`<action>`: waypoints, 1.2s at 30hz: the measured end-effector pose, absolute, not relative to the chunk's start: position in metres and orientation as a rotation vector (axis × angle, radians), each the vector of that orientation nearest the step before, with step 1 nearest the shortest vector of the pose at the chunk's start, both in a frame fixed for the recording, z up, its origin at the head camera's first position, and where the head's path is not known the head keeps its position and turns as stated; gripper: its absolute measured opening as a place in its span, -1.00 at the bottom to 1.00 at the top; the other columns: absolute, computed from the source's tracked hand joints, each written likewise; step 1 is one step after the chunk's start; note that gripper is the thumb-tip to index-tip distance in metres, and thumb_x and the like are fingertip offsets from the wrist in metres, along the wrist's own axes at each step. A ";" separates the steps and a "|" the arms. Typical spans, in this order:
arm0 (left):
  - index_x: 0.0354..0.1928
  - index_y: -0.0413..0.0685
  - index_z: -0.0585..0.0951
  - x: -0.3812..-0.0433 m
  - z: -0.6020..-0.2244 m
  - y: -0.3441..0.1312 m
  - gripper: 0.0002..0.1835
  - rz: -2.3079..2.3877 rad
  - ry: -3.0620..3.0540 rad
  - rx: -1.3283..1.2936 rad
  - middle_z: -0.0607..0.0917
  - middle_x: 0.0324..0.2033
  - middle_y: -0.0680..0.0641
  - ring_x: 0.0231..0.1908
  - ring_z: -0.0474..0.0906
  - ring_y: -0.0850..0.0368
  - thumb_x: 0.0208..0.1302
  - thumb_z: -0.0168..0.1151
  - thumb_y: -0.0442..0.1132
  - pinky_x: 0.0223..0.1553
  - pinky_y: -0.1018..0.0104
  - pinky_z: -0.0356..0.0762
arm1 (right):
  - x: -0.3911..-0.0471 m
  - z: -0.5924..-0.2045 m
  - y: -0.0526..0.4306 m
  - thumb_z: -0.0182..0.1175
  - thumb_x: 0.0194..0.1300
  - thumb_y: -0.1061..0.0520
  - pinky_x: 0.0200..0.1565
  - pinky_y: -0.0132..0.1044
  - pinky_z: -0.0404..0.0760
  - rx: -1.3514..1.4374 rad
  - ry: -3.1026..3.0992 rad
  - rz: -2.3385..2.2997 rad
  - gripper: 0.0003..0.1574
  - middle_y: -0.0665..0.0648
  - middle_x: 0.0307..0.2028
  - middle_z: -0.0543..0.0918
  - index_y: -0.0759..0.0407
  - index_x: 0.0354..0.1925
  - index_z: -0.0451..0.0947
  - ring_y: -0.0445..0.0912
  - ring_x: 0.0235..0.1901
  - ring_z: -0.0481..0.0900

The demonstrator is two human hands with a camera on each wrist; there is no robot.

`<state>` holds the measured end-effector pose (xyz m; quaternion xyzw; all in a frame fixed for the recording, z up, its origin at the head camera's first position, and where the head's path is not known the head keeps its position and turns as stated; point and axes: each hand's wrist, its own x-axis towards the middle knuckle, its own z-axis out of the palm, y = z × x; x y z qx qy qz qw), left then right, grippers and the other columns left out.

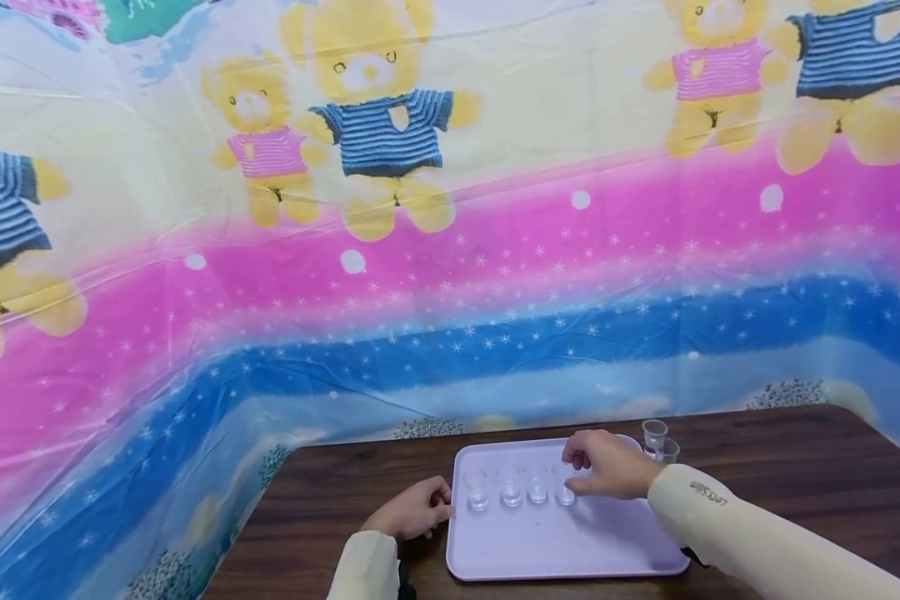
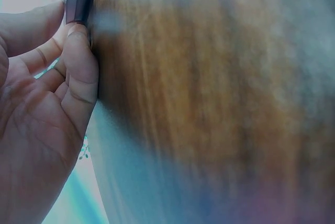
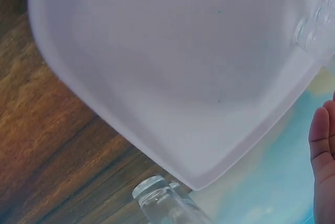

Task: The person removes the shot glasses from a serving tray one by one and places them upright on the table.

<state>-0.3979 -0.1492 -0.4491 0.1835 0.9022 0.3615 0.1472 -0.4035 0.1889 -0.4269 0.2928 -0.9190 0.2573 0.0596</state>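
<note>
Wrist view reveals left hand (image 2: 44, 101) pinching tray (image 1: 525, 546); whether right hand (image 1: 613, 467) grips glass (image 1: 565, 498) is unclear.

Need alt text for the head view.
A person's right hand reaches over a lilac tray to the rightmost of four small clear cups standing in a row, while the left hand pinches the tray's left edge. Two more clear cups stand beside the tray on a dark wooden table, before a teddy-bear-print backdrop.
</note>
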 end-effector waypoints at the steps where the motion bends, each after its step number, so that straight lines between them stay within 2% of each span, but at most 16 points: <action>1: -0.27 -0.13 0.43 -0.398 -0.449 -0.149 -0.91 1.038 2.596 0.531 0.47 -0.54 -0.06 -0.61 0.42 0.08 0.30 0.16 -0.33 -0.56 0.24 0.44 | -0.403 -0.427 0.190 0.42 -0.01 0.07 -0.35 -0.30 0.48 0.874 -2.785 0.782 -0.68 -0.07 -0.44 0.48 0.13 -0.29 0.54 -0.16 -0.40 0.46; 8: -0.27 -0.12 0.44 -0.399 -0.451 -0.148 -0.92 1.029 2.594 0.528 0.47 -0.54 -0.05 -0.60 0.43 0.09 0.31 0.15 -0.33 -0.55 0.24 0.44 | -0.401 -0.419 0.206 0.42 0.02 0.09 -0.31 -0.27 0.52 0.742 -2.800 0.817 -0.68 -0.06 -0.41 0.51 0.12 -0.26 0.55 -0.17 -0.37 0.48; 21: -0.27 -0.11 0.45 -0.399 -0.450 -0.149 -0.91 1.002 2.613 0.492 0.48 -0.53 -0.07 -0.59 0.45 0.05 0.30 0.17 -0.31 -0.54 0.21 0.45 | -0.389 -0.400 0.285 0.36 0.11 0.12 -0.43 -0.32 0.51 0.717 -2.832 0.820 -0.76 -0.07 -0.47 0.50 0.17 -0.27 0.53 -0.21 -0.46 0.47; 28: -0.27 -0.12 0.44 -0.398 -0.448 -0.151 -0.92 1.003 2.613 0.485 0.47 -0.53 -0.07 -0.58 0.45 0.05 0.30 0.16 -0.32 -0.54 0.21 0.44 | -0.380 -0.410 0.312 0.39 0.07 0.09 -0.43 -0.34 0.51 0.743 -2.826 0.773 -0.70 -0.10 -0.47 0.50 0.18 -0.27 0.54 -0.28 -0.47 0.45; 36: -0.27 -0.12 0.44 -0.399 -0.449 -0.148 -0.93 1.028 2.594 0.547 0.47 -0.54 -0.05 -0.60 0.44 0.07 0.31 0.14 -0.33 -0.55 0.23 0.46 | -0.376 -0.425 0.322 0.39 0.08 0.08 -0.43 -0.33 0.51 0.638 -2.873 0.811 -0.71 -0.09 -0.47 0.51 0.17 -0.29 0.53 -0.25 -0.47 0.46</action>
